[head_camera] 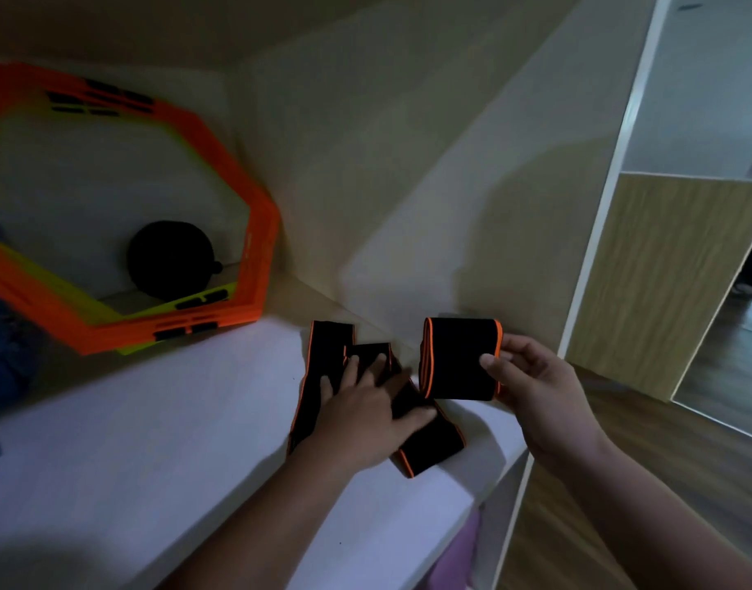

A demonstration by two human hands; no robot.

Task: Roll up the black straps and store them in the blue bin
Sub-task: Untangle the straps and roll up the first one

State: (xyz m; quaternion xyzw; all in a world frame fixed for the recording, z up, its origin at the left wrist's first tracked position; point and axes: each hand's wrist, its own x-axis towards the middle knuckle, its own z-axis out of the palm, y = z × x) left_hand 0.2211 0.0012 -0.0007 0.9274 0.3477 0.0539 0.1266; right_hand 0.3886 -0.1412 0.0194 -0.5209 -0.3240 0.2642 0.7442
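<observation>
A rolled black strap with orange edges (459, 359) is held upright above the white shelf (174, 440), pinched between the thumb and fingers of my right hand (540, 389). Loose black straps with orange edges (318, 359) lie tangled flat on the shelf to its left. My left hand (365, 402) presses down on these loose straps with fingers spread. No blue bin is in view.
Orange and yellow hexagonal rings (255, 257) lean against the shelf's back wall at the left, with a black round object (172, 259) behind them. A beige side panel (493, 206) closes the shelf on the right. A wood floor (663, 483) lies below right.
</observation>
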